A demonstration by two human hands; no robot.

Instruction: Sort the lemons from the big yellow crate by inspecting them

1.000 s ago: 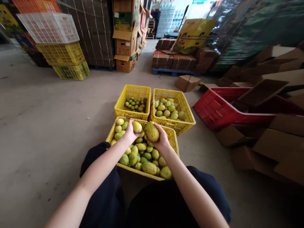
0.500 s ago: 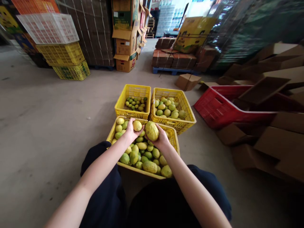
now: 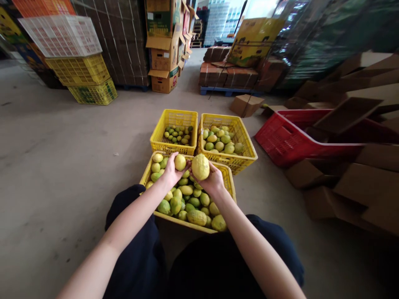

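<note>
Clock: twelve points straight ahead from where the person sits.
Step in hand: from where I stand it looks like a side-by-side check, two fruits held up facing the person.
Left hand: the person's bare left hand (image 3: 171, 172) is curled round a small, smooth, round yellow fruit (image 3: 180, 162), thumb above and fingers below.
Right hand: the bare right hand (image 3: 215, 180) is cupped round a larger, bumpy, pale-yellow oval fruit (image 3: 200, 167) from its right side.
Small fruit: at one to two o'clock from the left palm, touching it.
Large fruit: at ten to eleven o'clock from the right palm, against it; the two fruits sit just apart, left fingertips in the gap.
Below, toward six: a yellow slatted plastic crate (image 3: 230, 182) full of green-and-yellow oval fruits (image 3: 186, 190).
At eleven: a yellow plastic crate of small green fruits (image 3: 171, 148).
At one to two: a yellow plastic crate of mid-sized yellow-green fruits (image 3: 232, 160).
Next move: I'd judge any shift from here calls for a secure grip on each fruit and lifting clear of the crate rims.
</note>
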